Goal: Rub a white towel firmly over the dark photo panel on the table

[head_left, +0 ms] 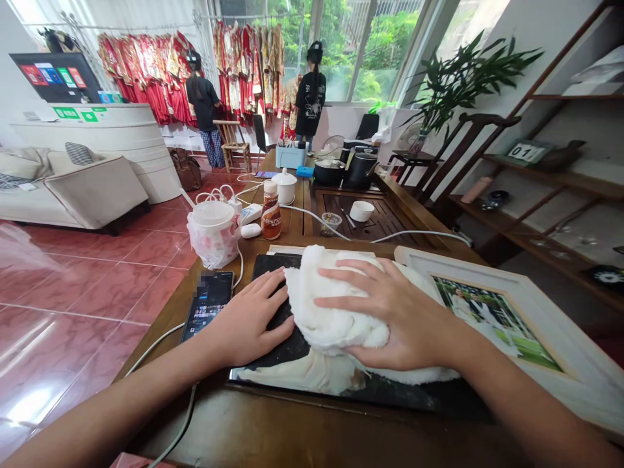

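A folded white towel (336, 305) lies bunched on a dark, glossy framed picture (266, 270) that lies flat on the wooden table (312, 429). My right hand (390, 312) is spread on top of the towel, pressing it down. My left hand (251, 318) lies flat on the dark picture, its fingertips against the towel's left edge. The towel hides the middle of the picture. To the right, a white-framed photograph (492, 318) leans close to my right wrist. A smartphone (207, 302) lies just left of my left hand.
Farther along the table stand a plastic-wrapped white container (213, 233), a sauce bottle (271, 211), a power strip (251, 213) with cables, and a dark tea tray (375, 218) with kettles behind it. Two people (203, 107) stand among red garments at the back. Polished red tile lies left of the table.
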Demonstrator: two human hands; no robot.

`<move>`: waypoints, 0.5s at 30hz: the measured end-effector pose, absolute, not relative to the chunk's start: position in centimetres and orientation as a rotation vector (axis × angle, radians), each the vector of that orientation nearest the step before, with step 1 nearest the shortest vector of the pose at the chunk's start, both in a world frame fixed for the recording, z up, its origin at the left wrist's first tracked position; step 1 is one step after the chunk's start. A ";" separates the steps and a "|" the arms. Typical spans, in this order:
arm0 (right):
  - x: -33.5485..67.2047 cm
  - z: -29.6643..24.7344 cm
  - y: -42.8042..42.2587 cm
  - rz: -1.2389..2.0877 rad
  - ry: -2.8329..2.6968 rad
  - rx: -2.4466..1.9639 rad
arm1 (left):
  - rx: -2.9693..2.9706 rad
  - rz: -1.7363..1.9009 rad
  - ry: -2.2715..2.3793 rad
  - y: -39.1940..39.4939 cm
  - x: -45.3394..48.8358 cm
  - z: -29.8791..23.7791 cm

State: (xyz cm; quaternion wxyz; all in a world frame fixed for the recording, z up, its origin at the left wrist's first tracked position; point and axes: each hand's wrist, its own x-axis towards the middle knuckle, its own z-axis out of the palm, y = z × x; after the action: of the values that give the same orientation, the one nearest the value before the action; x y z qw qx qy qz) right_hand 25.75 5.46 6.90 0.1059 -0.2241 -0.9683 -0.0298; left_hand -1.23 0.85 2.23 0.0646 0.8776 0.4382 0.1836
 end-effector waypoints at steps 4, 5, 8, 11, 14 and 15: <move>26.1 6.7 6.0 -0.099 -2.815 -0.739 | 2.633 0.524 1.356 0.8 -1.2 2.3; 26.3 6.7 6.3 -0.115 -2.803 -0.782 | 2.631 0.514 1.361 0.7 -1.2 2.2; 26.8 6.6 7.1 -0.191 -2.760 -0.916 | 2.635 0.500 1.358 0.6 -1.3 2.2; 26.9 6.7 7.3 -0.240 -2.735 -0.943 | 2.637 0.499 1.363 0.6 -1.4 2.2; 26.5 6.7 6.7 -0.199 -2.781 -0.865 | 2.645 0.485 1.368 0.7 -1.3 2.2; 26.3 6.7 6.4 -0.177 -2.799 -0.827 | 2.646 0.479 1.370 0.7 -1.3 2.2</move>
State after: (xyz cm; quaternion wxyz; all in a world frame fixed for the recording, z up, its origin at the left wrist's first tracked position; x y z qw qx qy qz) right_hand 26.29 6.40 6.72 0.1087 -0.2813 -0.9515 -0.0602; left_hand -1.31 0.71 2.21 0.0619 0.8751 0.4532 0.1583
